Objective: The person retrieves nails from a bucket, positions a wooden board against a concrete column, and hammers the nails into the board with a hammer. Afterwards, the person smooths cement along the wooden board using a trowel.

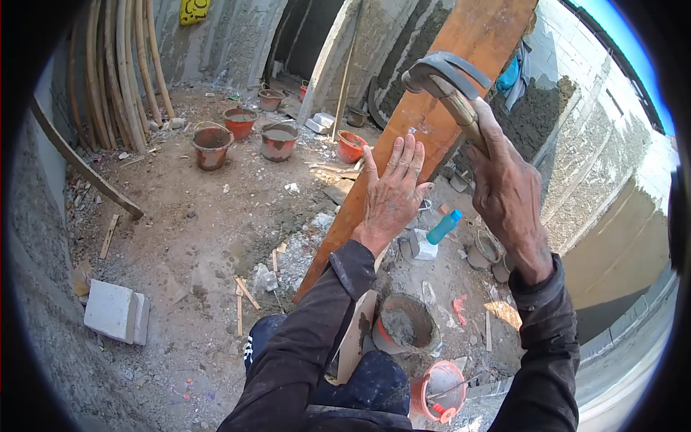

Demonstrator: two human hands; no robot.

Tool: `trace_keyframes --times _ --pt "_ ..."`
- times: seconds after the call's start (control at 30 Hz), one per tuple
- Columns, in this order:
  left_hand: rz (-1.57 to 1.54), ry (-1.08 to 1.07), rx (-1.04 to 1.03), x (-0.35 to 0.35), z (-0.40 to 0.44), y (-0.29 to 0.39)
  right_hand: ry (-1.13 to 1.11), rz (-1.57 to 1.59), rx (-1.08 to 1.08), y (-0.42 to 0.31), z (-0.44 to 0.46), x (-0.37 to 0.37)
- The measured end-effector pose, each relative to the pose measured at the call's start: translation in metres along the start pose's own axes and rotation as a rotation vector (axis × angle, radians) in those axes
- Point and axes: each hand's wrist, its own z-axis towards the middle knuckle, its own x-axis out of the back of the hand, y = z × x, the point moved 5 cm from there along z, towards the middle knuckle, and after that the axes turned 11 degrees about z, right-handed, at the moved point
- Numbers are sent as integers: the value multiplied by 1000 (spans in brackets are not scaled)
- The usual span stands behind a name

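A long orange-brown wooden board (pixel 432 119) runs diagonally up through the middle of the view. My left hand (pixel 392 189) lies on it with the fingers stretched out and the thumb apart, near the board's right side. My right hand (pixel 504 191) is wrapped round the wooden handle of a hammer (pixel 461 108). The hammer's dark metal head and curved claw are raised over the board, above and to the right of my left fingertips. No nail can be made out between the hands.
Red buckets of mortar (pixel 212 147) stand at the back left, near upright wooden poles (pixel 119 72). White blocks (pixel 111 311) lie at the lower left. A mortar bucket (pixel 407 324), a blue bottle (pixel 444 227) and a pink-rimmed bucket (pixel 439 389) are below at the right.
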Motion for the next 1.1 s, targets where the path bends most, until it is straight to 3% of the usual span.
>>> trace_keyframes --times 0.03,0.07,0.17,0.23,0.3,0.37,0.4,0.47,0.57,0.63,0.8,0.93,1.1 --pt "-11 -3 2 -2 -1 1 1 1 -7 -1 2 0" --pt "-14 -16 1 -4 -4 2 165 10 161 -11 1 7" --pt "-14 28 3 -5 2 -1 307 -27 385 -8 -7 5" --pt "-2 41 -1 -3 -2 1 -394 -302 -267 28 -10 -26" --pt "10 43 -9 2 5 -2 -364 -294 -249 19 -6 -24" --pt "0 6 -20 0 1 -1 2 -61 -3 3 -27 -15" --pt "-14 26 -15 -1 2 -1 45 -16 15 -6 -35 -8" --pt "-35 34 -19 -1 -1 2 46 53 -30 -13 -58 -6" --pt "14 -142 -31 -6 -1 -1 29 174 -149 -20 -105 -4" --pt "-49 34 -31 1 0 1 -35 214 -274 -21 -147 -10" --pt "86 -41 -26 -1 3 2 -146 305 -646 -21 -277 -27" --pt "164 -48 -114 0 5 10 -384 357 -1178 -20 -438 -23" --pt "171 -123 -130 -14 7 5 -596 184 -1536 -60 -680 -30"
